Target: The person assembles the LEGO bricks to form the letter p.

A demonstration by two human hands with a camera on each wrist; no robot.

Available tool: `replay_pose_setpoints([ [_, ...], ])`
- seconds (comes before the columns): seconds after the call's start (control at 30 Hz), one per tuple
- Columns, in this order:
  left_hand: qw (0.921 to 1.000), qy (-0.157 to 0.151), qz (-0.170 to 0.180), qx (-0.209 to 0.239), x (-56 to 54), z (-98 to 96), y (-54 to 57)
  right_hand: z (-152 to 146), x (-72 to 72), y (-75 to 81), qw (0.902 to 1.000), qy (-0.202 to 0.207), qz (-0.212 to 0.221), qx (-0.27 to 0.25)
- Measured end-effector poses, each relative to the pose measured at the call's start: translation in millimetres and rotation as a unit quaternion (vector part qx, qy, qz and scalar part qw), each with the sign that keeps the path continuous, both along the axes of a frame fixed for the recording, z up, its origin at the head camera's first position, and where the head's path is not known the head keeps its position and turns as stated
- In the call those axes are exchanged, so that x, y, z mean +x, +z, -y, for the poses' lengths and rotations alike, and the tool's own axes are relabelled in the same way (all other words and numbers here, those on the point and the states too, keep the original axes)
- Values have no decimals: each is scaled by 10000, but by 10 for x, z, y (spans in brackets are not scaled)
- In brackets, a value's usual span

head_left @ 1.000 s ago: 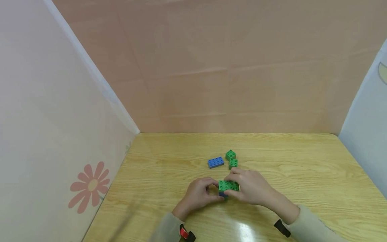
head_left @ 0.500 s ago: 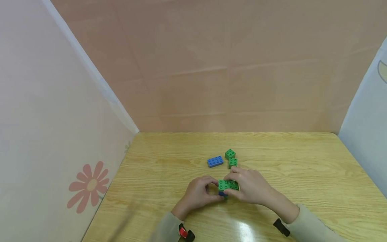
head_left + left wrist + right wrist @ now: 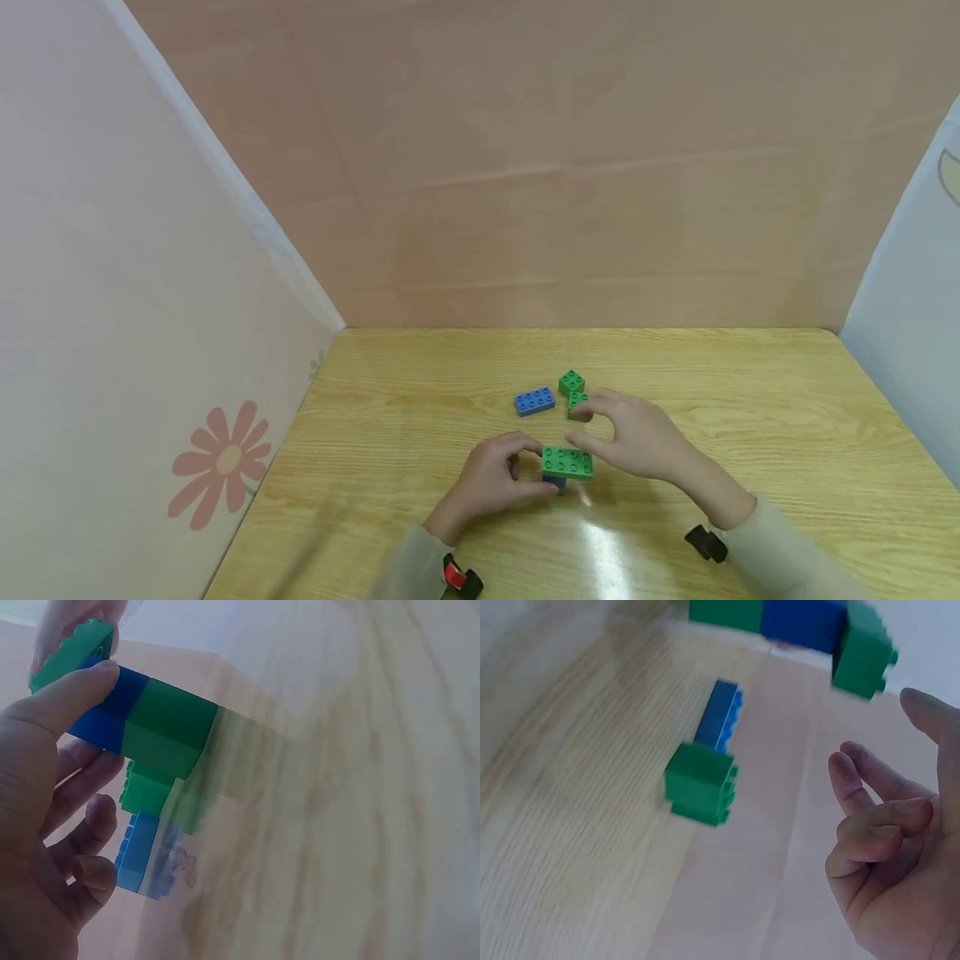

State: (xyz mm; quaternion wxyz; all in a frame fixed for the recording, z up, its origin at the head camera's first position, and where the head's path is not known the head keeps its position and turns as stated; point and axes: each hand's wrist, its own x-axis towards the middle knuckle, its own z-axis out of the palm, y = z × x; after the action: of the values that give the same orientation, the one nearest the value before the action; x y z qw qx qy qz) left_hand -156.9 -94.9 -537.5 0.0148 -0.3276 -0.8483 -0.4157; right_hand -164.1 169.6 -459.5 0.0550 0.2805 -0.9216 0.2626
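Note:
A small stack of toy building bricks stands upright on the table, with a long green brick (image 3: 567, 462) on top, a blue brick (image 3: 109, 727) in the middle and a green brick (image 3: 169, 729) at the base. My left hand (image 3: 495, 477) pinches the stack between thumb and fingers, the thumb lying on the blue brick. Just beyond the stack's far right side hovers my right hand (image 3: 637, 437), holding nothing, thumb and fingers spread apart. Its fingertips partly cover a loose small green brick (image 3: 576, 400) in the head view; I cannot tell whether they touch it.
Behind the stack lie a flat blue brick (image 3: 535, 402) and a second small green brick (image 3: 572, 382), close to the partly covered one. A wood-grain table (image 3: 420, 375) runs back to a pinkish-brown sheet (image 3: 480, 208). Pale panels flank it left and right.
My right hand has let go of the long green top brick and moved up and away toward the loose green bricks. The left hand stays at the stack.

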Motion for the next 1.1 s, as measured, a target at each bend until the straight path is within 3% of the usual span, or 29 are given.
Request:
replay_pose_setpoints([
  [0.23, 9999, -2, 93, 65, 1, 8, -10, -150, -282, -153, 9985, -415, 335, -85],
  [0.57, 9993, -142, 27, 345, -9, 11, -47, -173, -529, -371, 9942, -649, 831, 188],
  [0.9, 9987, -190, -228, 408, -27, 10, -74, -148, -619, -472, 9924, -623, 1042, 206],
  [1.1, 9987, -196, -157, 446, -23, 14, -51, -145, -623, -491, 9930, -538, 1027, 213],
])
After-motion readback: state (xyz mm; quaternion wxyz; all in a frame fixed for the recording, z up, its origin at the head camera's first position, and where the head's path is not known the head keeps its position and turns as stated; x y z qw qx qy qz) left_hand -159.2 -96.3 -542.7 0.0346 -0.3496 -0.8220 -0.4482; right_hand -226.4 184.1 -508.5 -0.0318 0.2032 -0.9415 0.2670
